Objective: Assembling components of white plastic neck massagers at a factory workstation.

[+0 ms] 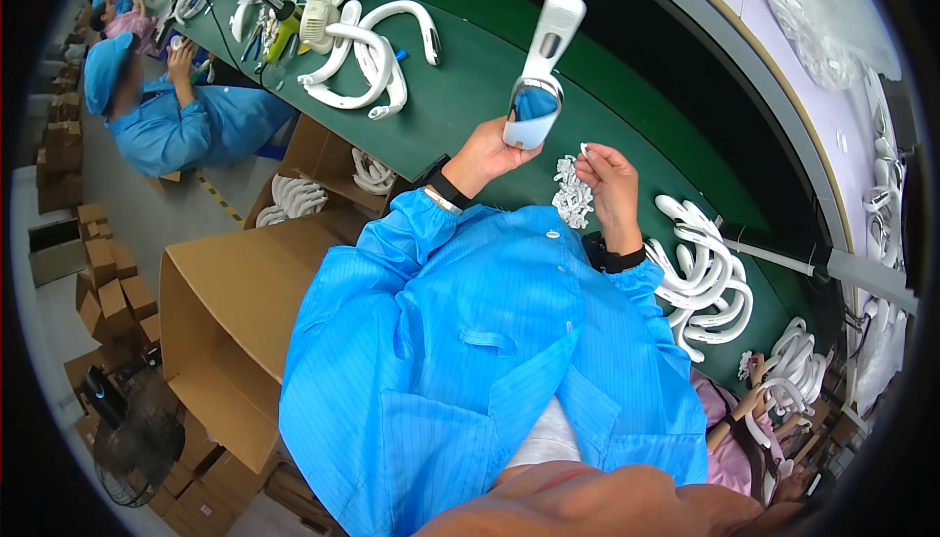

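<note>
My left hand (493, 155) grips the lower end of a glossy white plastic device (556, 33). Its slim upper part has a dark oval slot, and a bluish reflective surface shows near my fingers. In a pinch between thumb and forefinger, my right hand (614, 189) holds a small white plastic piece (585, 148), just right of the device and apart from it. Below and between my hands, a pile of small white plastic pieces (571, 194) lies on the green table (460, 57). Several white curved neckband-shaped devices (700, 263) are heaped right of my right hand.
More white curved devices (367, 57) lie at the far left of the table, near a yellow-green tool (283, 38). An open cardboard box (235, 292) stands left of me. A co-worker in blue (201, 126) sits at left; another in pink (729, 429) is at lower right.
</note>
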The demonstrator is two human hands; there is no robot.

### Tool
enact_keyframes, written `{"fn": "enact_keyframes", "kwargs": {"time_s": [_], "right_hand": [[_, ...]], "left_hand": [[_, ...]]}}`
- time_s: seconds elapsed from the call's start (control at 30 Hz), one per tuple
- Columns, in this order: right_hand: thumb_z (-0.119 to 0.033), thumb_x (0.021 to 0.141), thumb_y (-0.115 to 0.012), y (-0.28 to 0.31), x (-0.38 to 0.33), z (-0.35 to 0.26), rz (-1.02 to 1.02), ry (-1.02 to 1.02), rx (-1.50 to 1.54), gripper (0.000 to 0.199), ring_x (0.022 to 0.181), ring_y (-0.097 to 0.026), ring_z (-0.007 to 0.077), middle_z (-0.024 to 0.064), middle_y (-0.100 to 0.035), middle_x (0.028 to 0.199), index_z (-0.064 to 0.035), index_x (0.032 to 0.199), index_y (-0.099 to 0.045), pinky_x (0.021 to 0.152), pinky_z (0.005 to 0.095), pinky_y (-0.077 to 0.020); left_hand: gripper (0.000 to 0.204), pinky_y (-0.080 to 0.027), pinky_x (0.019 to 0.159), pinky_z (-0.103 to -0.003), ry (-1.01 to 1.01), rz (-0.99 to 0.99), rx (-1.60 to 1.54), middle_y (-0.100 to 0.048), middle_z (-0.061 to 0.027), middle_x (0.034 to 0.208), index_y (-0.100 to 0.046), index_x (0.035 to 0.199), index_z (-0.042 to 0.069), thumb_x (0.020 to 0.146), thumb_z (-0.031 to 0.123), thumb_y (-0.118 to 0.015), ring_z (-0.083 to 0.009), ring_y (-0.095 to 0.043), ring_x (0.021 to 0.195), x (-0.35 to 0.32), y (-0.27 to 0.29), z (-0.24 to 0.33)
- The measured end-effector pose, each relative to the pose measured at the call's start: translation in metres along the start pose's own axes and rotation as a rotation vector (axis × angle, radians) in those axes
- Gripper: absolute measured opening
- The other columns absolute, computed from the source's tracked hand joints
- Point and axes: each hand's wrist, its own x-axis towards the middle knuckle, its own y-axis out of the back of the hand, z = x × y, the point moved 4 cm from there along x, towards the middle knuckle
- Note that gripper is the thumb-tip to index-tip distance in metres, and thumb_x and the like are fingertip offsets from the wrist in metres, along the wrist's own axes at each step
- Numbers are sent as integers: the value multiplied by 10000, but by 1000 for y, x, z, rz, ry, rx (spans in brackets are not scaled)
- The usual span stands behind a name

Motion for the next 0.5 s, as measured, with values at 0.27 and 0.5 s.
{"fn": "enact_keyframes", "kwargs": {"time_s": [0.27, 0.5], "right_hand": [[-28, 861, -565, -14, -7, -6, -13, 41, 35, 184, 742, -652, 175, 149, -643, 890, 74, 1012, -586, 663, 251, -554], [-72, 890, -538, -21, -7, -13, -46, 50, -23, 175, 795, -646, 181, 150, -638, 935, 43, 1010, -590, 695, 253, -542]], "left_hand": [[177, -532, 697, -345, -69, 8, 196, -595, -124, 979, -530, 1036, 30, 881, 115, -535, -224, -596, 823, -4, 8, -9], [224, -481, 580, -211, -403, 49, 798, -644, -71, 978, -552, 1033, 37, 830, 100, -626, -112, -596, 721, -6, 6, -12]]}}
